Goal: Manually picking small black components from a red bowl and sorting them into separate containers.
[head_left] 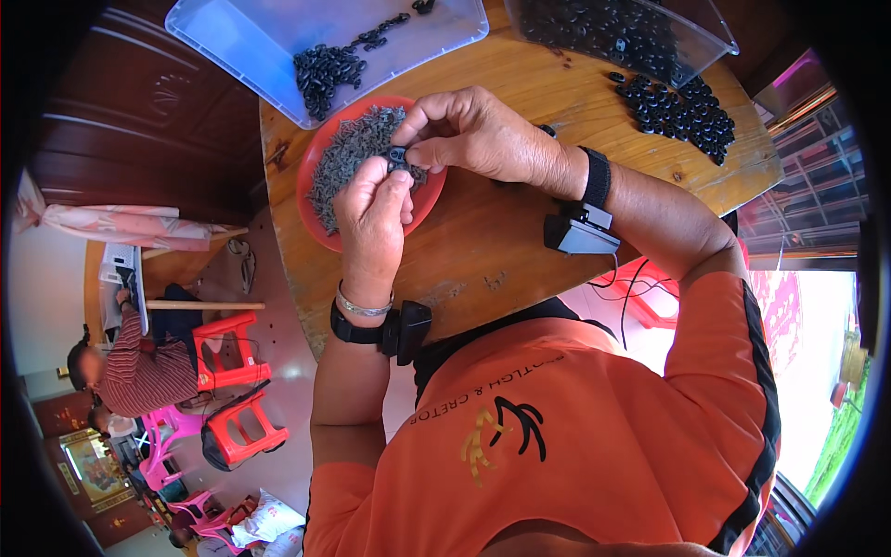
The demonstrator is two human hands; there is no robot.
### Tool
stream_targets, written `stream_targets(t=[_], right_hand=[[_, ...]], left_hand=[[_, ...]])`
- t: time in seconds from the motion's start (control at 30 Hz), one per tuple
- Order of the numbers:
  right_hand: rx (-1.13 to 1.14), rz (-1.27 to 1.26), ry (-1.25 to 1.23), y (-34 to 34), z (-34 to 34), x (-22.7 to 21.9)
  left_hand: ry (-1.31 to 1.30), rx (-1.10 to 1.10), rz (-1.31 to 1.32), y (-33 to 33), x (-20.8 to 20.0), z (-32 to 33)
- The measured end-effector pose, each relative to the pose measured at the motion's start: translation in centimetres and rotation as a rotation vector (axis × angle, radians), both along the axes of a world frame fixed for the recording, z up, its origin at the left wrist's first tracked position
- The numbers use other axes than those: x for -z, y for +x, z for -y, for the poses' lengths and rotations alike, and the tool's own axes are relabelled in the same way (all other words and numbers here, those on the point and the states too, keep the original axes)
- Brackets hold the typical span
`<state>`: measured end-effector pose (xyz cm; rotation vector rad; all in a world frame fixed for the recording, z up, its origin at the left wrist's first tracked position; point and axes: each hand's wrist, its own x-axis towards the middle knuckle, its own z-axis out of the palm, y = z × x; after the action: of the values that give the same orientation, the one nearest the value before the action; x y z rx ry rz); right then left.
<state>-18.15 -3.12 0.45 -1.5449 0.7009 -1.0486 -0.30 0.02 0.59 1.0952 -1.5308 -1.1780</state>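
A small black plastic piece (pixel 397 159) is pinched between the fingertips of both my hands, above the right side of an orange-red bowl (pixel 429 198). My left hand (pixel 373 209) grips it from below with thumb and forefinger, the other fingers curled in. From the upper right my right hand (pixel 483 139) closes on it with thumb and fingertips, covering part of it. Many small grey plastic parts (pixel 353 153) fill the bowl under my hands. Whether a grey part sits in the black piece is too small to tell.
A translucent bin (pixel 251 56) holding black pieces (pixel 329 76) stands behind the bowl. Another clear bin (pixel 710 45), full of black pieces, is at the far right, beside a loose pile (pixel 677 113) on the wooden table (pixel 483 246). A person (pixel 139 376) sits off to the left.
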Motion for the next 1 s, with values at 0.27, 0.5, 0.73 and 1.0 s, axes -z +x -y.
stream_targets(t=[0.27, 0.5, 0.73, 1.0], right_hand=[[0.003, -0.009, 0.006, -0.33, 0.15, -0.22], [0.008, -0.047, 0.004, -0.36, 0.11, -0.24], [0.001, -0.100, -0.004, -0.13, -0.10, -0.25], [0.002, -0.140, -0.055, -0.04, -0.09, -0.03]], left_hand=[[0.071, 0.011, -0.069, -0.02, -0.06, 0.04], [0.046, 0.002, -0.053, -0.20, 0.12, -0.04], [0.051, 0.009, -0.041, -0.05, 0.21, -0.03], [0.083, 0.024, -0.059, -0.04, 0.41, 0.06]])
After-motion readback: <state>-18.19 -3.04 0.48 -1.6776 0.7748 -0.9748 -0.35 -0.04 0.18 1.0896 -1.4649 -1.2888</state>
